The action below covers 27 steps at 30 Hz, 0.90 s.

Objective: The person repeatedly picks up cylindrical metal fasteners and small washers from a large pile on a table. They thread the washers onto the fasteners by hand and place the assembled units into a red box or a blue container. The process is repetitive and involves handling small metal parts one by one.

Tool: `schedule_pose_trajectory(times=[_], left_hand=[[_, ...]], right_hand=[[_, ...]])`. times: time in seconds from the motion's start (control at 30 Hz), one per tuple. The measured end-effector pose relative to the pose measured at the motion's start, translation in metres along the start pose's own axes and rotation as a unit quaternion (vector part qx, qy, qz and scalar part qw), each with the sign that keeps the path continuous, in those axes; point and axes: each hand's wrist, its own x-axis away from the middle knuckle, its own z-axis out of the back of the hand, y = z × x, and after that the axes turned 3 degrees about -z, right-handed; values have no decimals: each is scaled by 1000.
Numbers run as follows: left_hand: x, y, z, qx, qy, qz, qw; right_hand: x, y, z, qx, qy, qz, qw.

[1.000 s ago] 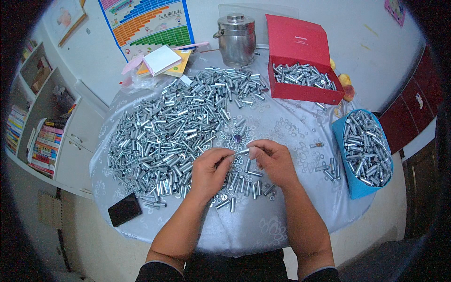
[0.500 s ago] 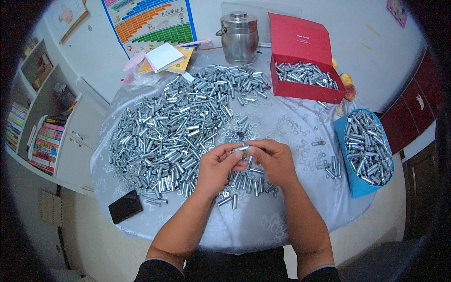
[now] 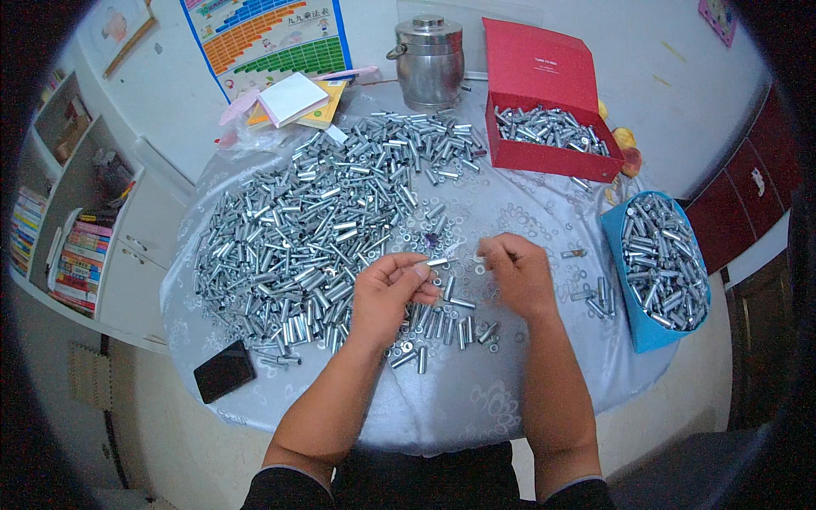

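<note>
My left hand [image 3: 384, 293] pinches a short, shiny metal sleeve [image 3: 439, 262] between thumb and fingertips, above the table's middle. To its right, apart from it, my right hand [image 3: 517, 274] has its fingers drawn together. Whatever may be between those fingertips is too small to make out. A wide heap of loose metal sleeves [image 3: 297, 246] spreads left of and behind my left hand. Small rings like washers [image 3: 459, 246] lie scattered behind and between the hands. Several sleeves [image 3: 442, 325] lie in a loose row just in front of my left hand.
A blue bin [image 3: 631, 297] full of metal pieces stands at the right. Behind it, an open red box [image 3: 552, 161] holds more. A metal canister [image 3: 430, 68] and stacked papers [image 3: 293, 98] sit at the back. A black phone [image 3: 224, 372] lies at the near left edge.
My right hand has parted from the left and moved right. The left hand stays almost in place, still gripping the metal sleeve.
</note>
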Motion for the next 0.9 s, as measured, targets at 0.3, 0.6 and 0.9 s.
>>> schedule_pose_trajectory(times=[0.3,0.6,0.9], left_hand=[[-4,-4,7,14,24,-2,1000],[-2,-4,4,-1,22,-8,1000],[0,-2,0,7,8,21,1000]], right_hand=[[-5,31,23,218,-81,9,973],[-3,27,3,257,-74,35,963],[-3,4,0,-192,-114,-107,969]])
